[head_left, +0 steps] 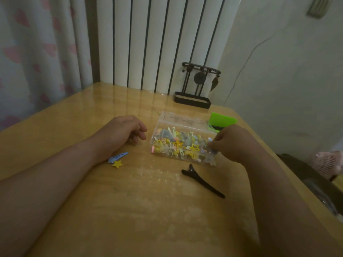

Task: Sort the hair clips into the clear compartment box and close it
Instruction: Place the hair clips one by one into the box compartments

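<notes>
- A tiny bluish clip (210,140) is being pinched by the right hand (230,143) at the clear box's (168,120) right end.
- The left hand (124,130) is being rested left of the box, loosely curled and empty, nearest the blue star clip (117,157).

One head-worn view is directed forward and down, at close range, onto the table (130,210), the clear box (185,121) near centre and the radiator (148,43) at 12 o'clock.

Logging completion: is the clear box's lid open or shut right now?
Open. The lid stands tilted back behind the clear box, and the clips inside lie uncovered.
</notes>
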Motion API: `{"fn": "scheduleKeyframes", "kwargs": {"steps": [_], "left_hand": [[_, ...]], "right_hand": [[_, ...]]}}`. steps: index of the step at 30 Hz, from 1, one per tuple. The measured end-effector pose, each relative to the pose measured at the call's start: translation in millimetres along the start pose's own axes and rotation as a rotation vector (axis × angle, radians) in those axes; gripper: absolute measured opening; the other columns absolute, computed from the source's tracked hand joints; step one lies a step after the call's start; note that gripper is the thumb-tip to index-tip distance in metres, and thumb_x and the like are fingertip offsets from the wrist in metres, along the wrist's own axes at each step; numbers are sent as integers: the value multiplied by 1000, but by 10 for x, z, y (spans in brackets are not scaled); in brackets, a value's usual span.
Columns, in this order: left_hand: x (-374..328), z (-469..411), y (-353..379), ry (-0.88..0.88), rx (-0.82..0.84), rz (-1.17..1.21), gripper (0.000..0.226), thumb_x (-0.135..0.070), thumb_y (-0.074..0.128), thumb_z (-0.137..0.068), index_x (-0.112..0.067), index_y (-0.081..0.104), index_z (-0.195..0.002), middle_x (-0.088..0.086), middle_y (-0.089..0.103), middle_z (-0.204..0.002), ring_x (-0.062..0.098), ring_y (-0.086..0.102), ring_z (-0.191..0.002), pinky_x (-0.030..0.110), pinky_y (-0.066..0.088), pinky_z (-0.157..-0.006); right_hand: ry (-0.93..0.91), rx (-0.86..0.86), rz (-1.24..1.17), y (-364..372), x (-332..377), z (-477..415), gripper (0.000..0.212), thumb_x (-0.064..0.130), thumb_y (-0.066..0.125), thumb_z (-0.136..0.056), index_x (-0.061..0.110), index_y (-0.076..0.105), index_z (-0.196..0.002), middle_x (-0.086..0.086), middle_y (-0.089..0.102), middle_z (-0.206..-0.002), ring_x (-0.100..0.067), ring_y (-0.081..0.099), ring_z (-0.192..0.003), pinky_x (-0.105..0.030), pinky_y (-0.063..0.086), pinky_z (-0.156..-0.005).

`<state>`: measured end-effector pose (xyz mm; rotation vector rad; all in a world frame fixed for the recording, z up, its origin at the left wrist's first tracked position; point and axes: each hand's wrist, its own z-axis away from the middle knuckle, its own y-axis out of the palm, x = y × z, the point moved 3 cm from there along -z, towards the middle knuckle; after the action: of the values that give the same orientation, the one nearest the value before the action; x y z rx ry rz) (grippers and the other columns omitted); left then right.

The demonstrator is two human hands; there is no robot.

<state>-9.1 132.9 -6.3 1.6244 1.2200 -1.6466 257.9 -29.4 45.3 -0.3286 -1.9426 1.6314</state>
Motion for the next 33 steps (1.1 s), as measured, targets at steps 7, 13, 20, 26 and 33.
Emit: {"fn": "scheduleKeyframes", "kwargs": {"steps": [7, 13, 20, 26, 33], "left_hand": [[0, -3, 27, 8, 0, -1, 28, -6, 48, -98, -4, 76, -97, 9, 79, -81, 21, 63, -73, 39, 49, -80], [8, -7, 28, 18, -2, -5, 28, -5, 48, -98, -3, 76, -97, 8, 79, -80, 21, 62, -72, 35, 50, -73], [50, -31, 19, 31, 11, -7, 28, -7, 48, -99, -3, 76, -99, 11, 79, -85, 23, 63, -76, 38, 51, -79], [39, -39, 54, 25, 11, 1, 28, -7, 48, -99, -3, 76, -99, 9, 79, -83, 22, 62, -75, 37, 50, -78], [57, -53, 62, 26, 29, 39, 27, -6, 49, -97, -7, 75, -93, 9, 79, -81, 15, 60, -66, 32, 49, -68]], "right_hand": [[42, 56, 115, 47, -29, -64, 24, 36, 83, -76, 14, 81, -67, -9, 74, -73, -28, 71, -74, -43, 61, -73], [51, 52, 128, 57, -31, -57, 25, 38, 84, -74, 13, 81, -76, -8, 73, -75, -26, 70, -75, -41, 61, -73], [7, 16, 112, 48, 16, -20, 12, 27, 79, -80, 17, 79, -74, -7, 74, -79, -27, 69, -78, -43, 63, -76], [36, -19, 99, 18, -23, 2, 16, 27, 77, -81, 12, 80, -77, -10, 75, -75, -30, 72, -73, -44, 63, -75], [-12, -85, 51, 32, 101, 78, 17, 31, 72, -89, 20, 74, -77, -2, 70, -73, -20, 64, -72, -38, 58, -73]]}}
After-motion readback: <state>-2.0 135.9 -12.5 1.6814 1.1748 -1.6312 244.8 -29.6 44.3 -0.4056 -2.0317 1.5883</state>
